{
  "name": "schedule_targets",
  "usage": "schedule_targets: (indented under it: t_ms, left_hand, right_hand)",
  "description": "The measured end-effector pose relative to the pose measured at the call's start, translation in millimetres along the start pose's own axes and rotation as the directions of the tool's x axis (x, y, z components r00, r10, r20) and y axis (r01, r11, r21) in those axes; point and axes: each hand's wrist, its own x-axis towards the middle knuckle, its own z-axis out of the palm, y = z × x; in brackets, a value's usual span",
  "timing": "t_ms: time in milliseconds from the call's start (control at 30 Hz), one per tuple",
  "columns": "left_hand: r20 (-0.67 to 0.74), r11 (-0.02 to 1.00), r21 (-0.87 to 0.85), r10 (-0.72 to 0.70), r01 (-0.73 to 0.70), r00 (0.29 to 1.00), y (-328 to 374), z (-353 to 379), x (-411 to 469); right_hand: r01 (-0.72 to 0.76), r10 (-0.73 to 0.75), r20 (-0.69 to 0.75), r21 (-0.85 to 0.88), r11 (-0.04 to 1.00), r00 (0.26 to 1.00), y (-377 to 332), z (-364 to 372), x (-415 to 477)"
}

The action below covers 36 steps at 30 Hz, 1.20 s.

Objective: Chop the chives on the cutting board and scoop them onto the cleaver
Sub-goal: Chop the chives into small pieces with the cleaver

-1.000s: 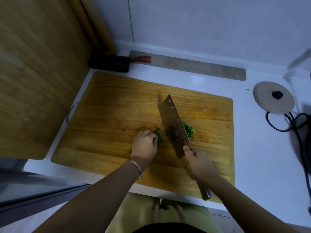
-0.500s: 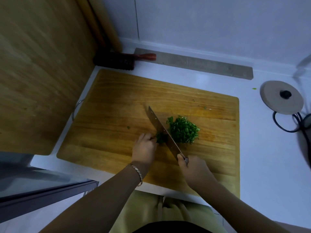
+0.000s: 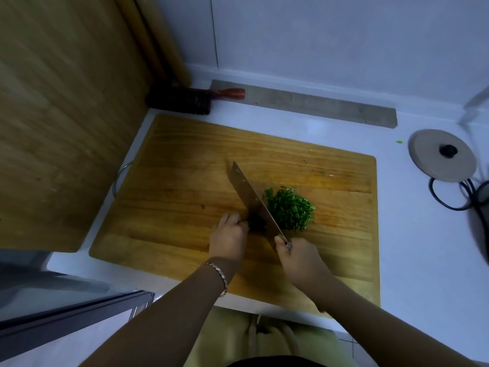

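Observation:
A wooden cutting board [image 3: 185, 160] lies on the white counter. A pile of chopped chives [image 3: 291, 209] sits right of the cleaver [image 3: 251, 200], whose blade stands edge-down on the board. My right hand [image 3: 300, 260] grips the cleaver's handle at the near end. My left hand [image 3: 229, 238], fingers curled, holds the uncut chive ends [image 3: 255, 221] just left of the blade; those ends lie in shadow.
A tall wooden panel [image 3: 60, 115] stands at the left. A dark brush with a red handle [image 3: 190, 99] and a grey strip [image 3: 317, 105] lie behind the board. A round lid [image 3: 440, 154] and black cable [image 3: 449, 197] are at the right.
The cleaver came down from a raised, flat-showing tilt to edge-down beside my left hand. The chopped pile, partly hidden behind the blade before, now shows in full on its right.

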Motion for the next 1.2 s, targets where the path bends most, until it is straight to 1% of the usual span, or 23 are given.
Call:
schedule_targets:
  t_ms: [100,167,300,367,433,467,633,733,867,1033,1133,1200]
  left_hand:
    - [-0.047,0.994,-0.091,-0.059,0.054,0.997,1,1,-2]
    - [-0.056,0.989,-0.134,-0.079,0.071,0.995,2,2,-1]
    - [-0.076,0.990,-0.129,-0.073,0.063,0.994,3,1,1]
    - [-0.084,0.993,-0.115,-0.046,0.036,0.995,3,1,1]
    - [-0.055,0.995,-0.102,-0.029,0.023,0.998,5,2,5]
    - [-0.039,0.994,-0.103,-0.027,0.023,0.999,8,1,8]
    - [-0.016,0.994,-0.105,-0.027,0.025,1.000,18,-1,16]
    - [-0.033,0.997,-0.075,0.002,-0.004,0.999,17,-2,11]
    - [-0.041,0.996,-0.090,-0.011,0.007,0.999,17,3,9]
    - [0.001,0.999,-0.031,0.014,-0.014,1.000,16,5,9]
    - [0.009,0.999,-0.035,0.007,-0.007,1.000,13,8,12]
    - [0.018,0.999,-0.041,-0.001,0.001,1.000,12,9,13]
  right_hand:
    - [-0.030,0.029,0.021,0.042,0.999,0.999,15,-2,-14]
    - [-0.025,0.024,0.010,0.087,0.996,1.000,14,0,-14]
    - [-0.051,0.052,0.000,0.190,0.981,0.999,-1,-7,5]
    - [-0.110,0.111,0.014,0.293,0.950,0.994,0,-17,7]
    - [-0.144,0.147,0.020,0.371,0.917,0.989,6,-27,2]
    - [-0.146,0.152,0.014,0.376,0.915,0.988,9,-32,-2]
    - [-0.099,0.112,-0.035,0.269,0.958,0.993,14,-41,-13]
    - [-0.090,0.092,-0.006,0.167,0.982,0.996,12,-37,-18]
    - [-0.055,0.053,0.031,0.078,0.995,0.998,12,-26,-17]
    - [-0.035,0.035,0.020,0.029,0.999,0.999,15,-17,-15]
    - [-0.039,0.040,0.024,-0.036,0.999,0.999,21,-17,-25]
    - [-0.060,0.061,0.018,-0.045,0.997,0.998,24,-17,-27]
